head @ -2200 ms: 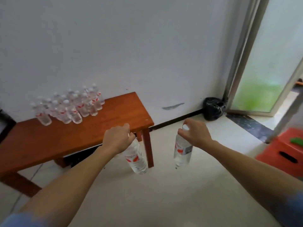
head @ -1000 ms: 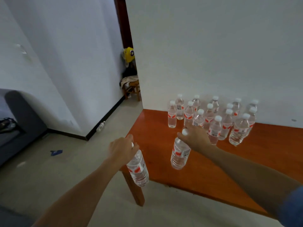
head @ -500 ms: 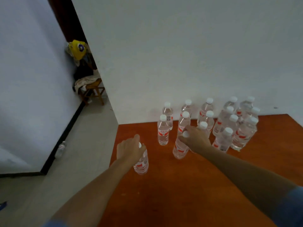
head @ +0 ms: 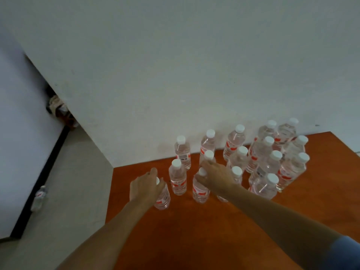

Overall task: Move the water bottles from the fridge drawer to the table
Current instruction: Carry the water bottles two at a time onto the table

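Bare table (head: 194, 230) across the lower centre of the frame gives open approach; water bottles (head: 260, 152) crowd the centre-right, their gaps probably too tight for a hand.

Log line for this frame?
left grip: holds left water bottle by top | right grip: holds right water bottle by top | both upright at wooden table | bottle cluster: by wall

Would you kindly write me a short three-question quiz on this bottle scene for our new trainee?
1. True or false: the left hand grips a clear plastic water bottle by its top.
2. Behind the reddish-brown wooden table is: A) a window, B) a pale wall, C) a fridge.
3. What does the right hand grip?
Key: 1 true; 2 B; 3 a second clear water bottle, at its cap.
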`<control>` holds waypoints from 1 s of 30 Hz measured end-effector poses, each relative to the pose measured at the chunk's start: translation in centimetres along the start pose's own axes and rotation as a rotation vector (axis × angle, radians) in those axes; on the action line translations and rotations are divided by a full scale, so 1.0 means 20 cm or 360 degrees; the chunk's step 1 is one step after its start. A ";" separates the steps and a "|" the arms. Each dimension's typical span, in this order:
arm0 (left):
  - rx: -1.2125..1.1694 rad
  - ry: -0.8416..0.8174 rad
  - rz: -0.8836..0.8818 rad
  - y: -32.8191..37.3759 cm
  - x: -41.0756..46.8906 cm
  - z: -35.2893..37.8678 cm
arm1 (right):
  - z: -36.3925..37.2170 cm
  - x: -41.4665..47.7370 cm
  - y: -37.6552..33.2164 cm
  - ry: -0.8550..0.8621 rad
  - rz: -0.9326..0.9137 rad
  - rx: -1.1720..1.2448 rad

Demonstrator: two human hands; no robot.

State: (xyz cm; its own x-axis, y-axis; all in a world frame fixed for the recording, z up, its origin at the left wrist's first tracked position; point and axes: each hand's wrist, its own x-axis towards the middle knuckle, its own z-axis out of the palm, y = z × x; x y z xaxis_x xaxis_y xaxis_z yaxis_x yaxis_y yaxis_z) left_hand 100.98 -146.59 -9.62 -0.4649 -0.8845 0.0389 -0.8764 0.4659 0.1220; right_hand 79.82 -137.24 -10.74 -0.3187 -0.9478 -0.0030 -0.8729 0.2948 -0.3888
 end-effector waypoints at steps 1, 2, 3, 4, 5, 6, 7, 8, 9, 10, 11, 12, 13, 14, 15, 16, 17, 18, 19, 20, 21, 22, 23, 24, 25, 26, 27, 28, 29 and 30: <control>-0.0015 0.0000 -0.0002 0.00 0.02 0.01 | 0.00 0.01 0.01 0.0009 -0.0008 -0.0009; -0.0015 -0.0001 0.0006 0.00 0.03 0.02 | 0.01 0.01 0.02 0.0017 -0.0018 -0.0024; -0.0010 -0.0013 0.0017 0.00 0.04 0.04 | 0.02 0.00 0.02 0.0019 -0.0027 -0.0047; -0.0020 -0.0019 0.0029 0.00 0.04 0.04 | 0.04 -0.01 0.02 0.0015 -0.0029 -0.0069; -0.0040 -0.0024 0.0039 -0.01 0.05 0.05 | 0.05 -0.02 0.02 0.0015 -0.0030 -0.0070; -0.0057 -0.0021 0.0051 -0.01 0.05 0.06 | 0.07 -0.03 0.03 0.0024 -0.0032 -0.0054; -0.0076 -0.0027 0.0061 -0.02 0.04 0.06 | 0.08 -0.04 0.02 0.0038 -0.0030 -0.0034; -0.0102 -0.0033 0.0081 -0.03 0.03 0.06 | 0.08 -0.05 0.02 0.0049 -0.0025 -0.0016; -0.0114 -0.0048 0.0106 -0.04 0.03 0.05 | 0.08 -0.06 0.01 0.0063 -0.0019 -0.0005; -0.0108 -0.0071 0.0131 -0.05 0.03 0.05 | 0.07 -0.07 0.00 0.0066 -0.0001 -0.0002; -0.0083 -0.0101 0.0147 -0.06 0.02 0.03 | 0.06 -0.08 -0.01 0.0050 0.0029 -0.0005; -0.0056 -0.0117 0.0165 -0.07 0.02 0.02 | 0.04 -0.10 -0.02 0.0032 0.0071 -0.0008; -0.0029 -0.0116 0.0187 -0.08 0.01 0.00 | 0.04 -0.13 -0.03 0.0033 0.0113 -0.0014; -0.0009 -0.0074 0.0216 -0.09 0.00 -0.02 | 0.02 -0.18 -0.05 0.0062 0.0159 -0.0038; 0.0007 -0.0008 0.0259 -0.10 -0.01 -0.06 | 0.01 -0.23 -0.06 0.0105 0.0216 -0.0070; 0.0000 0.0064 0.0322 -0.11 -0.02 -0.09 | 0.00 -0.29 -0.07 0.0153 0.0279 -0.0080; -0.0024 0.0132 0.0399 -0.10 -0.04 -0.14 | -0.02 -0.36 -0.08 0.0187 0.0342 -0.0081; -0.0054 0.0175 0.0482 -0.09 -0.06 -0.18 | -0.03 -0.44 -0.09 0.0195 0.0385 -0.0110; -0.0089 0.0197 0.0564 -0.07 -0.09 -0.21 | -0.04 -0.53 -0.10 0.0179 0.0418 -0.0178; -0.0123 0.0200 0.0647 -0.04 -0.13 -0.24 | -0.05 -0.62 -0.10 0.0156 0.0455 -0.0259; -0.0152 0.0192 0.0728 0.01 -0.18 -0.26 | -0.06 -0.71 -0.10 0.0138 0.0514 -0.0329; -0.0187 0.0173 0.0803 0.06 -0.23 -0.28 | -0.08 -0.81 -0.09 0.0128 0.0592 -0.0373; -0.0222 0.0141 0.0879 0.12 -0.29 -0.28 | -0.10 -0.91 -0.08 0.0123 0.0684 -0.0394; -0.0244 0.0109 0.0963 0.18 -0.35 -0.30 | -0.13 -1.01 -0.07 0.0134 0.0774 -0.0411; -0.0242 0.0075 0.1057 0.24 -0.41 -0.30 | -0.16 -1.11 -0.05 0.0144 0.0863 -0.0435; -0.0228 0.0039 0.1153 0.32 -0.46 -0.30 | -0.20 -1.23 -0.03 0.0165 0.0950 -0.0453; -0.0214 -0.0003 0.1248 0.40 -0.52 -0.30 | -0.24 -1.35 -0.01 0.0184 0.1031 -0.0461; -0.0199 -0.0042 0.1345 0.49 -0.58 -0.29 | -0.28 -1.49 0.02 0.0211 0.1102 -0.0468; -0.0195 -0.0083 0.1431 0.59 -0.66 -0.29 | -0.31 -1.62 0.06 0.0236 0.1180 -0.0467; -0.0199 -0.0123 0.1510 0.68 -0.73 -0.29 | -0.33 -1.76 0.09 0.0265 0.1259 -0.0466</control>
State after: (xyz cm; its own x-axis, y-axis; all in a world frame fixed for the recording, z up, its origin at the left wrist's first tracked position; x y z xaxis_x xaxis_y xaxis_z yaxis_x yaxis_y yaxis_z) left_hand 96.63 -127.40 -2.87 -0.9847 -0.1339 0.1111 -0.1128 0.9775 0.1783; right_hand 87.04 -102.45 -5.20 -0.9039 -0.4268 -0.0287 -0.4238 0.9026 -0.0758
